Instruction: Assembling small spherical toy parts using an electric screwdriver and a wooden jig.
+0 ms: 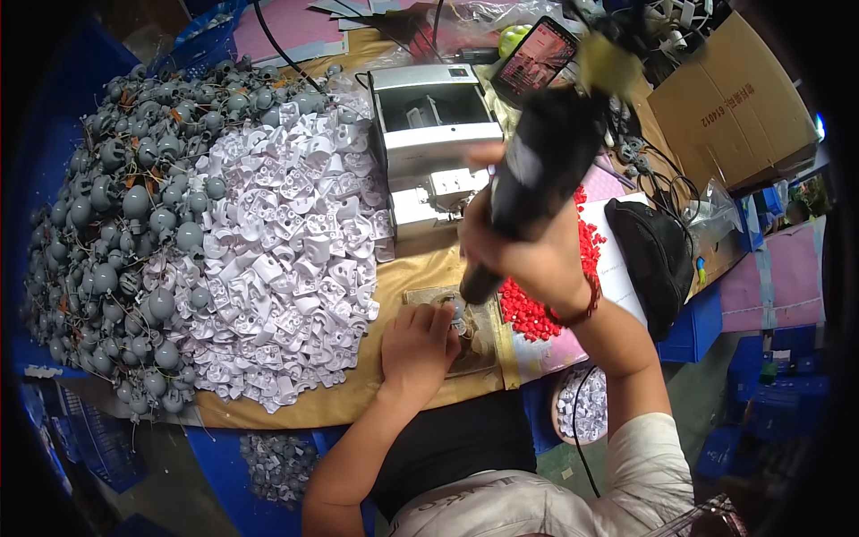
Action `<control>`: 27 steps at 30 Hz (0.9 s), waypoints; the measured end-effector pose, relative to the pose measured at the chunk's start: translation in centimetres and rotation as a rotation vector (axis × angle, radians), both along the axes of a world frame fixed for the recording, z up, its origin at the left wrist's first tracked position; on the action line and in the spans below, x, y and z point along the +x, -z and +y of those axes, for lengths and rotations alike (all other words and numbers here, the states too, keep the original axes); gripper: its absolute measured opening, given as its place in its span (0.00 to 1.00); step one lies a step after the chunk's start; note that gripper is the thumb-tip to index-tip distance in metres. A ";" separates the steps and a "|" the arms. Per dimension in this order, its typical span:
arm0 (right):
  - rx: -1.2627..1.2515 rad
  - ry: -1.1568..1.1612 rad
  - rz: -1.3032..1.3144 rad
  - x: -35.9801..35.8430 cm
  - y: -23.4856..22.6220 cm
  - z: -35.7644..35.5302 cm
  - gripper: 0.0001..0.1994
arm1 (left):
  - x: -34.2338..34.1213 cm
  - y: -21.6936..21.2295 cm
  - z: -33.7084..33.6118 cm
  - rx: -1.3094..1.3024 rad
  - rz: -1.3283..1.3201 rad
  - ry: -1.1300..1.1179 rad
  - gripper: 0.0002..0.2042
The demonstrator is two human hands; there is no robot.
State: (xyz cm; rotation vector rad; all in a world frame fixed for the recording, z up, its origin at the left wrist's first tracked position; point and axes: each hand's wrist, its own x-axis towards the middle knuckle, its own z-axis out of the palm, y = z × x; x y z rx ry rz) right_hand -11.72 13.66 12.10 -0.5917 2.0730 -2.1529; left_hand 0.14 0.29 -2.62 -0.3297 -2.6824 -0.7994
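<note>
Our right hand (pixel 537 258) grips a black cylindrical power tool (pixel 548 152) above the flat brown work block (pixel 486 338); our left hand (pixel 419 347) pinches one rounded grey part (pixel 458 310) there, seemingly mid-job. Left of the block, heaped grey plastic globes (pixel 106 277) and curved white plastic pieces (pixel 286 242) remain.

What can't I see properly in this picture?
All in the head view:
- Grey ball: partly hidden by the left hand's fingers.
- Black tool: blurred, so its details are lost.
- Red bits: some hidden behind the right hand.
- Phone: screen details too small.
</note>
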 end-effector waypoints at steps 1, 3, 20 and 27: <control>0.069 0.000 0.034 1.2 0.2 0.4 0.23 | -0.1 0.0 0.1 0.004 0.025 -0.015 0.16; 0.110 -0.080 0.127 2.3 1.1 0.9 0.29 | 0.0 0.0 0.1 0.009 0.027 -0.020 0.17; 0.173 -0.258 0.294 4.0 2.9 1.9 0.34 | 0.0 -1.1 -0.2 0.126 -0.041 0.020 0.21; 0.043 -0.401 0.326 3.9 3.2 1.8 0.29 | -0.1 -0.8 -0.5 0.084 -0.015 0.035 0.22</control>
